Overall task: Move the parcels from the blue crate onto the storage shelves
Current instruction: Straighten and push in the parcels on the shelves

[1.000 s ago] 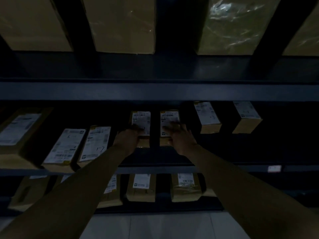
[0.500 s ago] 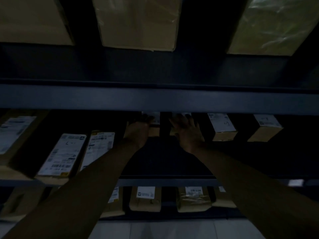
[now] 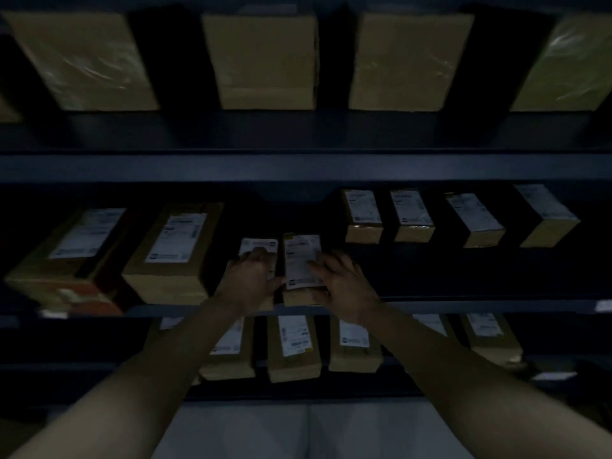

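Step in hand: shelving. Left hand (image 3: 251, 279) grips left parcel (image 3: 260, 245); right hand (image 3: 344, 286) grips right parcel (image 3: 299, 260). Both parcels sit side by side at the middle shelf (image 3: 463, 304) front edge. No blue crate in view. Next, likely: push back, align with neighbours, release.

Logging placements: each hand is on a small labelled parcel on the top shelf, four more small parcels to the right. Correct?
No. The head view shows the left hand and right hand on those two parcels on the middle shelf, not the top; four more parcels do sit to the right.
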{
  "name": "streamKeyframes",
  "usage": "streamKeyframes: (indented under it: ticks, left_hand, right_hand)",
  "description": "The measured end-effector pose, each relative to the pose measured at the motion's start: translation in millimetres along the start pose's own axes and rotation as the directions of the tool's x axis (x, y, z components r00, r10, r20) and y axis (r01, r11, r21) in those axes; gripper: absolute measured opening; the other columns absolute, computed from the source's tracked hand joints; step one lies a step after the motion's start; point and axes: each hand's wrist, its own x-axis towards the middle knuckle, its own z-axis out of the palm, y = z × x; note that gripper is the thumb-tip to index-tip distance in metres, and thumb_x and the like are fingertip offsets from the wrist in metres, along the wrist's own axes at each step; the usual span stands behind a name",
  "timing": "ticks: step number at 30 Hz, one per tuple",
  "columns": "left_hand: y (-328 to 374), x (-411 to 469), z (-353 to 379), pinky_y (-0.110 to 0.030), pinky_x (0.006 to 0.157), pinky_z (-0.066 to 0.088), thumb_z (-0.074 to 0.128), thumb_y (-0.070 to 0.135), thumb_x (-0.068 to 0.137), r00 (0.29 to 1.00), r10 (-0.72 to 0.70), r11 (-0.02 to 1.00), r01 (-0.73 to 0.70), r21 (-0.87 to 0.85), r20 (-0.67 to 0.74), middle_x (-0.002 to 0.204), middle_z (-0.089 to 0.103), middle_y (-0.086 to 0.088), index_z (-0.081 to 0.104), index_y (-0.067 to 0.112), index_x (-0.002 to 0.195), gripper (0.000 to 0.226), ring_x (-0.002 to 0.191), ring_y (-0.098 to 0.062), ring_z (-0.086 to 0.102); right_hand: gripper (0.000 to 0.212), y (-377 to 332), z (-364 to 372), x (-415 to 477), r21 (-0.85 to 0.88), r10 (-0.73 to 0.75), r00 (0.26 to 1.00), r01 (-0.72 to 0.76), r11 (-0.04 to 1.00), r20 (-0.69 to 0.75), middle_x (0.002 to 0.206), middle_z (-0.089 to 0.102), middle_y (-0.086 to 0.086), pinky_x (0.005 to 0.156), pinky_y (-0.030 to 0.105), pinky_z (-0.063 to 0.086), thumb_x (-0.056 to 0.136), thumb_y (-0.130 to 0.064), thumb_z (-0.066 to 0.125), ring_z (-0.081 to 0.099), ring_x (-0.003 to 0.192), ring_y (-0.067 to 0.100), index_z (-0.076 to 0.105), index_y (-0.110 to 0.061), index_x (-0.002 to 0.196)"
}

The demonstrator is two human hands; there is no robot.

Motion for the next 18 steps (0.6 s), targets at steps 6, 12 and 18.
streamKeyframes:
  ticks: [6,12,18]
  left_hand:
    - [-41.7,-4.9,16.6,-0.039,0.113,0.019,0.052,0.039,0.092,0.968,0.114,0.974,-0.154,0.169,0.222,0.155,0.023,-0.004,0.023,0.02,0.149,0.067,0.141,-0.021,0.022]
    - [-41.3,46.5,23.2,-0.034,0.113,0.016,0.046,0.022,0.096,0.987,0.134,0.964,-0.151,0.217,0.091,0.155,0.024,-0.005,0.024,0.02,0.149,0.057,0.142,-0.023,0.021]
    - [-43.4,102.6,23.8,-0.041,0.118,0.014,0.044,0.017,0.098,0.995,0.076,0.993,-0.082,0.081,0.07,0.156,0.023,-0.008,0.027,0.017,0.148,0.053,0.143,-0.026,0.021]
  right_hand:
    - [0.061,-25.7,19.8,15.9,-0.058,0.071,0.996,-0.068,0.996,0.051,0.16,0.01,-0.002,0.115,0.045,0.016,0.097,-0.034,0.048,0.004,0.145,0.027,0.021,-0.03,0.152]
    - [0.061,-3.4,25.0,49.9,-0.086,0.125,0.992,-0.124,0.988,0.005,0.161,0.009,-0.003,0.114,0.045,0.018,0.097,-0.036,0.046,0.011,0.143,0.029,0.019,-0.034,0.152]
    - [0.06,26.1,18.8,100.8,-0.127,0.136,0.989,-0.141,0.982,-0.054,0.161,0.011,-0.004,0.112,0.044,0.02,0.098,-0.031,0.046,0.016,0.141,0.031,0.02,-0.034,0.152]
